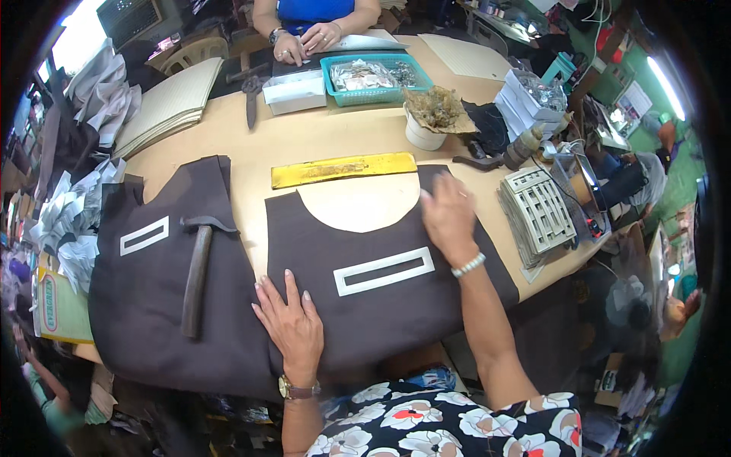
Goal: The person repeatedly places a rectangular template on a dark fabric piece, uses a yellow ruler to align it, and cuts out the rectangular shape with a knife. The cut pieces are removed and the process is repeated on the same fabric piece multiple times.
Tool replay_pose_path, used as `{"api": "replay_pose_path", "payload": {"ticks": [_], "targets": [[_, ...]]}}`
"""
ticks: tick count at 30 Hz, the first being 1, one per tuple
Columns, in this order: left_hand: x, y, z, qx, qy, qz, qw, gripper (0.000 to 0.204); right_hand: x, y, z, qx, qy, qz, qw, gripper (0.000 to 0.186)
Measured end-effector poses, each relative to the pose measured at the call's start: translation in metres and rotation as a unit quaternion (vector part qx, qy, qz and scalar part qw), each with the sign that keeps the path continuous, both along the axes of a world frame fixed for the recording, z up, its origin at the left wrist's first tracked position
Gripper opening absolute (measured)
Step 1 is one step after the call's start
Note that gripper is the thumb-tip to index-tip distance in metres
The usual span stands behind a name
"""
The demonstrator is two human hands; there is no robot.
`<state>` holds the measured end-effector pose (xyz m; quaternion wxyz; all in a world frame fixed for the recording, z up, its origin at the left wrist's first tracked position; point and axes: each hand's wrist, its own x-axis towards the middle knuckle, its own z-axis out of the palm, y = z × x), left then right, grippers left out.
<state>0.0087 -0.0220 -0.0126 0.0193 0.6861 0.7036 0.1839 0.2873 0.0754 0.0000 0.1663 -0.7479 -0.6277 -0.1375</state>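
Note:
A dark brown cut fabric panel [381, 320] with a curved neckline lies in front of me on the table. A white rectangular frame-shaped patch [384, 271] rests on it. My left hand [291, 326] is open, fingers spread flat on the panel's left side. At the upper right, beside the neckline, my right hand [449, 217] presses on the fabric; it is slightly blurred, with the thumb apart from the fingers. Just beyond the neckline lies a worn yellow ruler-like bar [344, 169]. To the left, a hammer [199, 278] lies on another dark panel [145, 305] bearing a smaller white frame patch [144, 236].
Across the table [304, 133] sit a person's hands [304, 44], a teal basket [376, 80] of small parts and a white box [295, 92]. On the right stand a white tub [424, 133] and a stack of slotted templates [537, 209]. Crumpled pale cloth [72, 206] is heaped at left.

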Motion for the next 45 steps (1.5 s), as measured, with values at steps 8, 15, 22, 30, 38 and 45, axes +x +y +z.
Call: {"api": "replay_pose_path", "payload": {"ticks": [8,15,22,30,38,45], "targets": [[-0.009,-0.014,-0.010,0.061,-0.052,-0.104,0.991,0.035,0.040,-0.109,-0.026,0.066,0.149,-0.039,0.986,0.029],[-0.034,-0.125,0.058,0.122,-0.421,0.003,0.899,0.036,0.026,-0.157,0.057,0.008,0.567,0.147,0.810,0.018],[-0.146,-0.209,0.169,0.488,-0.127,0.282,0.817,0.037,-0.100,-0.149,0.168,0.036,0.512,0.407,0.756,0.056],[-0.322,-0.145,0.248,0.532,0.303,0.147,0.777,0.041,-0.234,-0.095,0.200,0.073,0.524,0.543,0.652,0.061],[-0.406,-0.009,0.116,0.342,0.285,0.122,0.887,0.048,-0.296,-0.016,0.103,0.114,0.454,0.480,0.742,0.062],[-0.386,0.075,0.044,0.286,0.241,0.082,0.924,0.049,-0.292,0.038,0.055,-0.037,0.446,0.369,0.814,0.067]]}}
